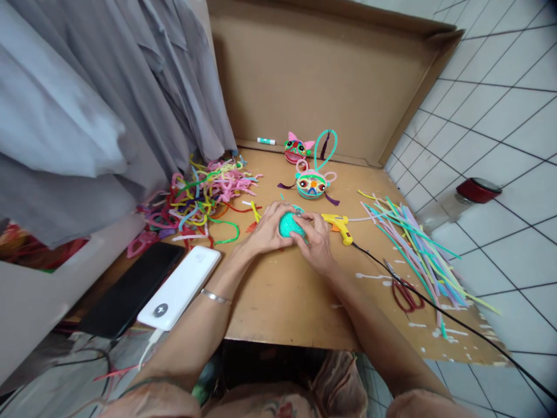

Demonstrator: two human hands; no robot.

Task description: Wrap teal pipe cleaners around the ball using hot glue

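Both my hands meet at the middle of a cardboard work surface [282,302]. Between them is a teal ball [288,223] wound from pipe cleaner. My left hand [263,232] cups its left side with fingers curled round it. My right hand [317,242] presses on its right side, fingers closed over it. A yellow glue gun [337,224] lies just right of my right hand, its black cord [435,305] trailing to the lower right.
Two finished pipe-cleaner animal faces [310,183] [297,148] sit behind my hands. A tangled pile of coloured pipe cleaners [204,194] is at the left, straight ones [413,249] at the right with red scissors [405,292]. A white power bank [180,287] and black phone [130,290] lie front left.
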